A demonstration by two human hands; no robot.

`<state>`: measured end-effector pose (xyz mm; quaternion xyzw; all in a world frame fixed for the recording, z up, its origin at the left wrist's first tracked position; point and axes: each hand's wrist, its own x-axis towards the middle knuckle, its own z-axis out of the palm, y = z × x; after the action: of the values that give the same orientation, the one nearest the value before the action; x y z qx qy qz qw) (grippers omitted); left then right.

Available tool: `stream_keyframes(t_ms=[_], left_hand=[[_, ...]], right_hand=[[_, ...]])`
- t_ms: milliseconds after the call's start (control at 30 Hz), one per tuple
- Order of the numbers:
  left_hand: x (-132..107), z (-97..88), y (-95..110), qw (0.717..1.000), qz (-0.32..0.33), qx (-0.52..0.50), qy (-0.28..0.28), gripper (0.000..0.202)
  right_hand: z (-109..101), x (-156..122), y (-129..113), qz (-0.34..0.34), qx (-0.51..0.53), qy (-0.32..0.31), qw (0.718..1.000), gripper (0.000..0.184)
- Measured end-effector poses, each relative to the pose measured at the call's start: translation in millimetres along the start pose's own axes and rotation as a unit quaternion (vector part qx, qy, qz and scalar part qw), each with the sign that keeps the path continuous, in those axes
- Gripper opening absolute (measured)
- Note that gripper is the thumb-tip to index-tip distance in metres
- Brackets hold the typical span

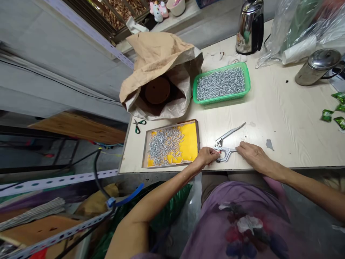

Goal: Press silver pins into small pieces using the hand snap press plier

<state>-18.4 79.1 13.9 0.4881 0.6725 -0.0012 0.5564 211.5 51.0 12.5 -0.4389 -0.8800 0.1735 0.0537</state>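
Observation:
Silver pliers (225, 150) with a coil spring lie near the table's front edge, one handle angled away from the other. My right hand (252, 154) is closed on the end of the nearer handle. At the head of the pliers, my left hand (207, 157) is pinched; what lies between its fingertips is too small to name. Just left of that hand is a shallow tray (198, 135) with a yellow bottom, holding a heap of small silver metal pins (164, 145). Behind it, a green plastic basket (222, 99) is full of similar small metal pieces.
An open paper sack (161, 46) stands at the back left, and green-handled scissors (138, 126) lie by the left edge. Farther back are a steel kettle (249, 28), a lidded metal mug (315, 68) and plastic bags (299, 25). Green wrapped packets (327, 115) lie right.

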Motion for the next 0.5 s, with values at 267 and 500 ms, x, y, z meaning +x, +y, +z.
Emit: stream_keyframes(t_ms=[267, 500], left_hand=[[-1, 2.1, -1, 0.999, -0.020, -0.028, 0.014, 0.015], [-2, 3.9, -3, 0.999, -0.009, -0.031, 0.020, 0.020]], right_hand=[[0, 15, 28, 0.001, -0.055, 0.036, 0.998, 0.061], [6, 34, 54, -0.040, -0.054, 0.024, 0.997, 0.101]])
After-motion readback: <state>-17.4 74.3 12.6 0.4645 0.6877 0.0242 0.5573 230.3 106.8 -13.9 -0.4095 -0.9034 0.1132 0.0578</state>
